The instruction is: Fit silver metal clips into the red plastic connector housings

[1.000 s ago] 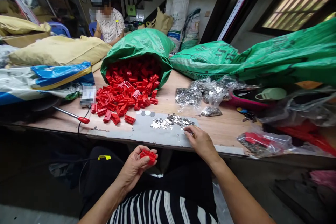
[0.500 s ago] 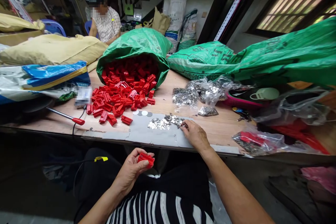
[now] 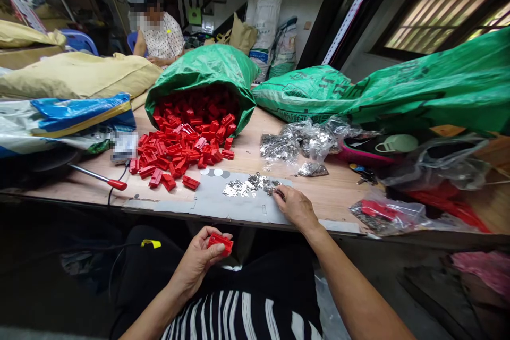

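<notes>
My left hand (image 3: 203, 255) is closed around a red plastic part (image 3: 220, 243), holding it over my lap below the table edge. The part is a small block with a hollow, channel-like shape. My right hand (image 3: 295, 206) rests at the right end of a pile of small flat silver metal pieces (image 3: 243, 186). Its thumb and fingertips are pinched together there; whatever lies between them is too small to make out. The pieces are spread on a grey sheet (image 3: 215, 204). Beyond, to the left, a heap of red plastic parts (image 3: 175, 154) spills from a green woven sack (image 3: 215, 64).
Clear bags of metal pieces (image 3: 279, 147) stand behind my right hand, and another bag (image 3: 374, 215) lies to its right. A red-tipped metal lever (image 3: 99, 177) juts out at left. More green sacks (image 3: 311, 90) line the back. A person (image 3: 159, 37) sits across the table.
The view has shifted slightly. My right fingertips stay at the pile's right end with barely any motion. My left hand still holds the red plastic part in the same place.
</notes>
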Action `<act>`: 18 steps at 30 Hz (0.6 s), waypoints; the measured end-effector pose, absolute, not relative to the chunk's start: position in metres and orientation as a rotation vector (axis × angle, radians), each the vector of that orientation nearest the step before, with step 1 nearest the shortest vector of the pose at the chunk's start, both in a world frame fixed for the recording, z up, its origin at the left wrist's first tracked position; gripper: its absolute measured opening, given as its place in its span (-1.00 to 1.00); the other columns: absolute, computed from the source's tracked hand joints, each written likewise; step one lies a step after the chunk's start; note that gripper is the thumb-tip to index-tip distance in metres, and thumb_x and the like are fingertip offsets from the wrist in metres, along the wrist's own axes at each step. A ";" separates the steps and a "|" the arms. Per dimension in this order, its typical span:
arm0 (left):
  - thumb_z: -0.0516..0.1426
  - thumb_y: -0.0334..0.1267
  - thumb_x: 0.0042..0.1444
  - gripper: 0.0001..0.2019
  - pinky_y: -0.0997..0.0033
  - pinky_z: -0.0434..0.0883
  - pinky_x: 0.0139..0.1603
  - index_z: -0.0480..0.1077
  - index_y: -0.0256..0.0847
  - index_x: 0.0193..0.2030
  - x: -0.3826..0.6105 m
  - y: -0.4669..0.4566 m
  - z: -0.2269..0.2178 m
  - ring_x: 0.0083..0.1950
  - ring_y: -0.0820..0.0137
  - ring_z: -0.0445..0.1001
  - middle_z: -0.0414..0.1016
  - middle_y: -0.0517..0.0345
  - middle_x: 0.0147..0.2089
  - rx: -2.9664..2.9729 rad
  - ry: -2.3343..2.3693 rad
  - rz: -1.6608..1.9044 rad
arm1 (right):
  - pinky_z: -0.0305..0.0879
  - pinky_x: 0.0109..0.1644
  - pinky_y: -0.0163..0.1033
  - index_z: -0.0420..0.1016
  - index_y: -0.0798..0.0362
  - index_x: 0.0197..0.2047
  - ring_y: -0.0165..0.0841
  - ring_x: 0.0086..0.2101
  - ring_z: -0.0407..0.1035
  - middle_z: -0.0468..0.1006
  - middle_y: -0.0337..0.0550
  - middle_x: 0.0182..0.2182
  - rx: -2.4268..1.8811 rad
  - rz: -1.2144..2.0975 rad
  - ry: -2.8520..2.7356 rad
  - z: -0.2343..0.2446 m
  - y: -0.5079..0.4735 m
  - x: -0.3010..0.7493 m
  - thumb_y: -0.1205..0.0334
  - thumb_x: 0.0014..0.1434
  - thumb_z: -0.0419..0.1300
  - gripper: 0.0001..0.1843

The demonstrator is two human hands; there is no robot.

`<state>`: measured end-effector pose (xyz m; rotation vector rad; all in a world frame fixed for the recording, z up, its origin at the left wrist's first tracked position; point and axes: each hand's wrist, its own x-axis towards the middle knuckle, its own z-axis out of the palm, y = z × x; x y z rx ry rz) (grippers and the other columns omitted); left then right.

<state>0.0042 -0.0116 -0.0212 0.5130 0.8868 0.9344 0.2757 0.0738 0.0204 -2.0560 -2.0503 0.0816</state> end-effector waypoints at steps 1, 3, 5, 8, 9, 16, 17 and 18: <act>0.37 -0.31 -0.12 -0.64 0.43 0.48 -0.10 0.31 -0.25 -0.25 0.004 -0.012 -0.021 -0.16 0.42 0.56 0.58 -0.05 -0.06 0.512 0.890 0.936 | 0.14 -0.31 -0.28 0.48 -0.01 -0.24 -0.30 -0.27 0.44 0.59 -0.17 -0.26 -2.056 0.079 -2.052 0.020 0.073 0.276 0.24 0.26 0.08 -0.85; 0.38 -0.31 -0.12 -0.64 0.44 0.48 -0.11 0.31 -0.25 -0.25 0.003 -0.013 -0.021 -0.17 0.43 0.56 0.58 -0.05 -0.07 0.507 0.895 0.935 | 0.15 -0.30 -0.28 0.48 0.01 -0.23 -0.29 -0.26 0.44 0.59 -0.15 -0.25 -2.062 0.068 -2.044 0.020 0.072 0.276 0.25 0.26 0.07 -0.85; 0.38 -0.31 -0.13 -0.63 0.45 0.48 -0.13 0.30 -0.25 -0.25 0.004 -0.014 -0.021 -0.18 0.43 0.56 0.59 -0.05 -0.07 0.504 0.896 0.930 | 0.18 -0.27 -0.27 0.47 0.03 -0.20 -0.28 -0.25 0.44 0.58 -0.14 -0.23 -2.057 0.060 -2.025 0.020 0.071 0.277 0.26 0.27 0.06 -0.84; 0.38 -0.31 -0.14 -0.63 0.45 0.48 -0.13 0.30 -0.25 -0.25 0.005 -0.014 -0.022 -0.18 0.42 0.56 0.59 -0.05 -0.08 0.502 0.893 0.926 | 0.22 -0.23 -0.27 0.47 0.02 -0.15 -0.29 -0.22 0.44 0.56 -0.14 -0.19 -2.021 0.068 -2.009 0.020 0.072 0.278 0.30 0.25 0.09 -0.85; 0.38 -0.31 -0.14 -0.63 0.45 0.48 -0.12 0.31 -0.25 -0.25 0.006 -0.013 -0.022 -0.18 0.42 0.56 0.59 -0.05 -0.08 0.503 0.891 0.927 | 0.22 -0.22 -0.27 0.47 0.02 -0.13 -0.29 -0.21 0.44 0.56 -0.15 -0.17 -2.012 0.072 -2.016 0.020 0.072 0.277 0.31 0.23 0.10 -0.83; 0.37 -0.32 -0.11 -0.65 0.43 0.48 -0.11 0.31 -0.25 -0.24 0.006 -0.012 -0.024 -0.16 0.41 0.56 0.58 -0.07 -0.06 0.512 0.895 0.934 | 0.20 -0.25 -0.27 0.48 0.02 -0.20 -0.28 -0.23 0.42 0.53 -0.11 -0.22 -2.036 0.081 -2.060 0.017 0.079 0.271 0.29 0.24 0.08 -0.84; 0.37 -0.32 -0.11 -0.65 0.43 0.48 -0.12 0.31 -0.26 -0.24 0.005 -0.013 -0.023 -0.17 0.41 0.56 0.58 -0.07 -0.06 0.512 0.897 0.936 | 0.20 -0.25 -0.26 0.48 0.02 -0.22 -0.27 -0.24 0.41 0.53 -0.10 -0.22 -2.028 0.086 -2.053 0.018 0.079 0.271 0.28 0.24 0.07 -0.84; 0.37 -0.32 -0.12 -0.65 0.43 0.48 -0.12 0.31 -0.26 -0.25 0.005 -0.013 -0.023 -0.17 0.42 0.56 0.58 -0.07 -0.07 0.510 0.900 0.938 | 0.20 -0.25 -0.26 0.48 0.03 -0.23 -0.26 -0.24 0.41 0.53 -0.09 -0.23 -2.013 0.102 -2.040 0.018 0.079 0.272 0.27 0.23 0.06 -0.84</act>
